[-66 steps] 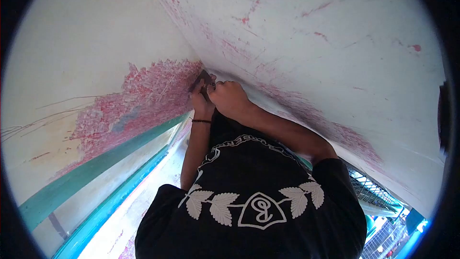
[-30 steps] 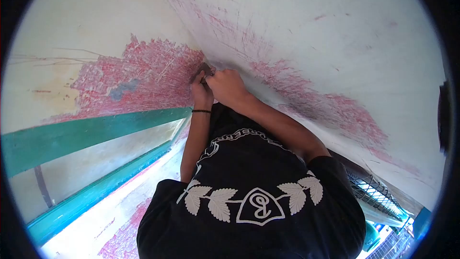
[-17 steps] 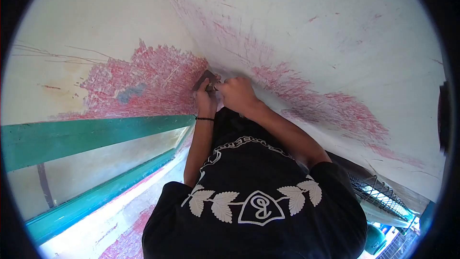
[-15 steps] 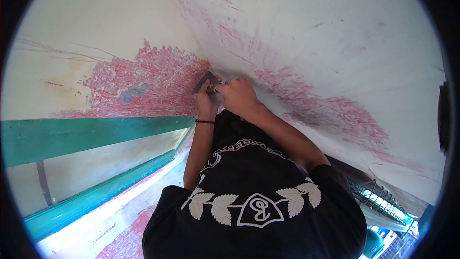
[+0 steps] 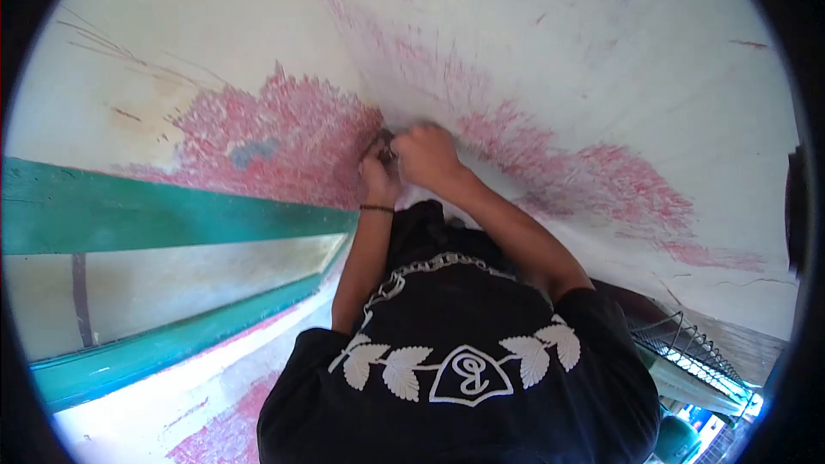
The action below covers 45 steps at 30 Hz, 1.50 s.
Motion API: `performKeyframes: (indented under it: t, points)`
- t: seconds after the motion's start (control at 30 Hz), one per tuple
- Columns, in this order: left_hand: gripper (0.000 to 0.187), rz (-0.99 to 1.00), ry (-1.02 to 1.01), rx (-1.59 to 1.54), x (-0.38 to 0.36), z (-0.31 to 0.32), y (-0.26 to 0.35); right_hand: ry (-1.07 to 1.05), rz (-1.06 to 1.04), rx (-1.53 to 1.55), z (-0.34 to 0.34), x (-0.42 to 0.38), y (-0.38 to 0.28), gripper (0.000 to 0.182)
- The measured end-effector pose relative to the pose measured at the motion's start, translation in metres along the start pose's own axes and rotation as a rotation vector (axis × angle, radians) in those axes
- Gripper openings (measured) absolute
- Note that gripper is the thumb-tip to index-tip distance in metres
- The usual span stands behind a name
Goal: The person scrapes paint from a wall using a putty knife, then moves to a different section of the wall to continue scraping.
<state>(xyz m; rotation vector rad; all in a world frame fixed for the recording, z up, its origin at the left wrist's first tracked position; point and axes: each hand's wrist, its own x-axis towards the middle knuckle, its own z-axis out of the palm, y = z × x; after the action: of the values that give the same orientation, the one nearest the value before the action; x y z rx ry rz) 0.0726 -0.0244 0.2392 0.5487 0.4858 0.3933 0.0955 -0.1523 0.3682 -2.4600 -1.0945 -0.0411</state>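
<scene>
Both of my hands are together at the corner where two wall faces meet. My left hand [image 5: 378,177], with a dark bracelet at the wrist, has its fingers closed on a dark flat piece [image 5: 384,141]. Close against it on the right, my right hand [image 5: 428,156] is curled into a fist; whatever is inside its fingers is hidden. Blur and the fingers cover most of the flat piece. Beside my left hand, the wall shows a rough red patch [image 5: 284,133] where the pale coating is gone.
A green beam [image 5: 172,210] runs along the left, with a second green ledge [image 5: 189,331] below. Another scraped red strip [image 5: 593,180] marks the right wall. At lower right are a wire rack [image 5: 687,344] and a green rounded object [image 5: 677,440].
The view has shifted and tilted slightly. The dark flat piece has turned and shows less of its face between my hands, which stay together at the corner.
</scene>
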Motion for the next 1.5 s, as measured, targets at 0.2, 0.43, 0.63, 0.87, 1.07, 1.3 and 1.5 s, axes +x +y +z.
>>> performKeyframes:
  t: [0.2,0.43,0.63,0.87,1.07,1.3,1.5]
  points:
    - [0.007,-0.142,0.027,-0.008,0.019,-0.030,-0.001,0.068,0.000,-0.022,-0.001,-0.008,-0.002,0.013]
    - [0.011,-0.001,-0.125,0.271,0.024,-0.060,-0.010,0.126,-0.037,-0.017,0.021,0.002,0.001,0.013]
    - [0.021,-0.088,-0.011,0.025,-0.020,0.011,0.015,0.043,0.018,0.006,0.008,-0.009,-0.007,0.014]
    - [0.020,-0.136,-0.065,0.011,-0.013,0.004,0.018,0.099,0.023,-0.020,0.016,-0.022,-0.008,0.014]
    - [0.020,-0.116,-0.044,0.004,0.013,-0.048,-0.015,0.035,0.001,-0.052,0.036,0.007,0.000,0.011]
    - [0.023,-0.083,-0.029,0.028,-0.017,0.005,0.018,0.034,0.079,0.025,0.006,-0.009,-0.016,0.011]
    - [0.024,-0.093,0.004,0.009,-0.002,0.002,0.012,0.039,0.084,-0.008,0.002,-0.001,-0.012,0.010]
